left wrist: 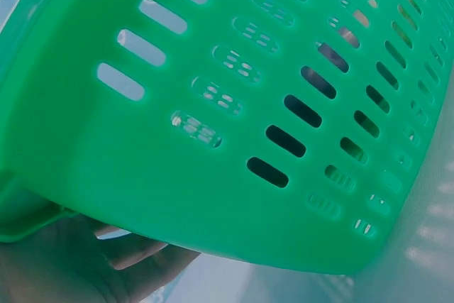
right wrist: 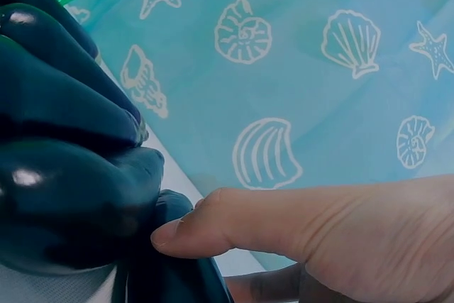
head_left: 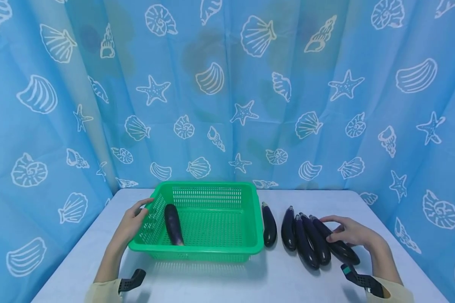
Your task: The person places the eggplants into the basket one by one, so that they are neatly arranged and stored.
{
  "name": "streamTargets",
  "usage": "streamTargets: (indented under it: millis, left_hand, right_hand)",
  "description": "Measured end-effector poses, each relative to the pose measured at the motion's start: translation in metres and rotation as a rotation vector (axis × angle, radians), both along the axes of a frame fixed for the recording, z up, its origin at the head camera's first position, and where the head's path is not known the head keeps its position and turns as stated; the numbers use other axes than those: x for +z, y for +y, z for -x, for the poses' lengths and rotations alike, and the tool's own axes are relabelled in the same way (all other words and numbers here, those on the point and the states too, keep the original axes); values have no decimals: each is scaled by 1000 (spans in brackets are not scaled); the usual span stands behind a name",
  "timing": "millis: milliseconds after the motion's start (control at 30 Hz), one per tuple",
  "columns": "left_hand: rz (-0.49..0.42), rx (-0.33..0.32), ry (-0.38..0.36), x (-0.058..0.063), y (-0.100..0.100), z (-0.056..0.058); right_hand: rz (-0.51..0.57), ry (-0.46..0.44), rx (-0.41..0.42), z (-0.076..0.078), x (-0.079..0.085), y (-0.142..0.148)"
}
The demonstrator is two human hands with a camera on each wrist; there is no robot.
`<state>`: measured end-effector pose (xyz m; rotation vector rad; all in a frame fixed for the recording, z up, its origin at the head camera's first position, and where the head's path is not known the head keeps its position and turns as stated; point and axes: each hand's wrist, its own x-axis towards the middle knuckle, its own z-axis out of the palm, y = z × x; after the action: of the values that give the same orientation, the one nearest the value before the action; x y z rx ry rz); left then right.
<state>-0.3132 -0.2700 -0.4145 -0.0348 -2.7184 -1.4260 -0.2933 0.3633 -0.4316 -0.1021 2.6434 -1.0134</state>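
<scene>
A green plastic basket [head_left: 197, 249] with slotted walls stands on the white table, one dark purple eggplant [head_left: 173, 225] lying at its left inside. My left hand [head_left: 133, 223] holds the basket's left rim; in the left wrist view, the slotted wall [left wrist: 177, 196] partly covers the fingers [left wrist: 145, 264]. To the right, my right hand [head_left: 350, 231] grips the rightmost eggplant [head_left: 346, 253] of a close group, thumb [right wrist: 188, 235] on the near side and fingers across it. That eggplant rests against its neighbour [head_left: 320, 244]. Its lower part is cut off in the right wrist view.
Another eggplant [head_left: 269, 227] lies right beside the basket's right wall, and several more, such as this one [head_left: 288, 231], lie between it and my right hand. A blue shell-patterned curtain [head_left: 227, 105] hangs behind and at both sides of the table [head_left: 212, 286].
</scene>
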Motion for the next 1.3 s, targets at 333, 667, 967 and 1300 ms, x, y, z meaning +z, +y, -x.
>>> streamTargets:
  millis: [333, 667, 967, 1300]
  left_hand:
    - [12, 20, -17, 2, 2, -1]
    - [16, 22, -6, 5, 3, 0]
    - [1, 19, -11, 4, 6, -1]
    - [4, 32, -29, 3, 6, -4]
  right_hand:
    - [18, 17, -11, -2, 3, 4]
    - [17, 36, -48, -4, 4, 9]
    - [7, 45, -63, -7, 8, 11]
    - [-34, 124, -100, -5, 5, 16]
